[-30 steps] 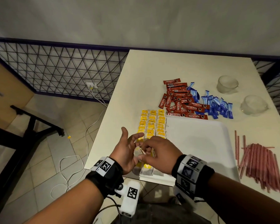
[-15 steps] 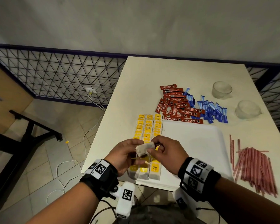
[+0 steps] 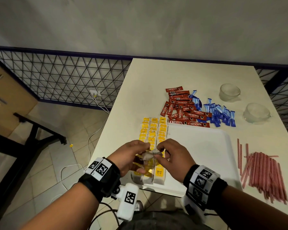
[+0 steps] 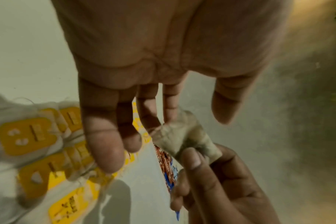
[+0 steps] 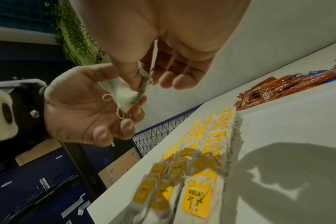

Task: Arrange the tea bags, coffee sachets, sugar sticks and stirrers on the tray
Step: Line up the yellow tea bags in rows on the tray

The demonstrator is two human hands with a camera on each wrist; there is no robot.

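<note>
Both hands hold one pale tea bag [image 3: 150, 154] just above the near left corner of the white tray [image 3: 204, 146]. My right hand [image 3: 158, 153] pinches the tea bag [image 5: 123, 92] between thumb and forefinger. My left hand [image 3: 144, 157] cradles it in curled fingers, and its string loops hang over them. Rows of tea bags with yellow tags [image 3: 154, 130] lie along the tray's left side. Red coffee sachets [image 3: 183, 111] and blue sugar sticks [image 3: 220, 116] are heaped behind the tray. Pink stirrers [image 3: 264, 170] lie to its right.
Two upturned glass cups [image 3: 229, 92] [image 3: 256, 114] stand at the table's far right. The table edge [image 3: 96, 156] drops off just left of the tea bags to a tiled floor with cables. A black wire fence runs behind.
One second ago my left hand was spread open; its fingers have since curled around the tea bag. Both hands have lifted the bag slightly and turned it between them.
</note>
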